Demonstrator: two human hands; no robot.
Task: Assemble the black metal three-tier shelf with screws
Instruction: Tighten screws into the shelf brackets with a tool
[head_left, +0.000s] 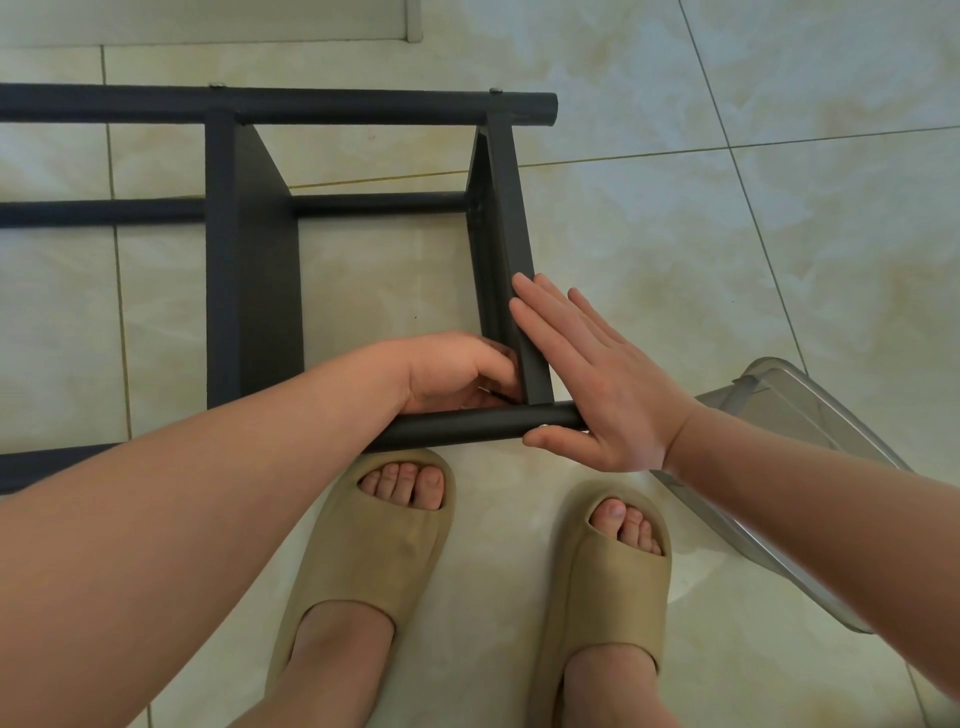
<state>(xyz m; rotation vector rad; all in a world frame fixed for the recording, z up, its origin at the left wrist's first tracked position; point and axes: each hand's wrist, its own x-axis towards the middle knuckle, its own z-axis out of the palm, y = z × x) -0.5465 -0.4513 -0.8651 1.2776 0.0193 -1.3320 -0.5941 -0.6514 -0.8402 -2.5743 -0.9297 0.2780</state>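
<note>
Left hand (457, 374) reaching nearest, fingers (498, 366) curling inside shelf (254, 260) corner, hold unclear | right hand (597, 384) pressing flat, fingers straight, outside same corner | front tube (467, 423) lying left-right.

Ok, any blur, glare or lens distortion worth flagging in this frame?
Head view: sharp, no motion blur; soft even light, faint shadows under the shelf; wide-angle bending bows the floor tile joints and swells the forearms at the edges; left hand partly shaded against the shelf.

Pale tiled floor (675, 234), black shelf frame (249, 260), clear plastic container (810, 431), beige slippers (374, 551)
</note>
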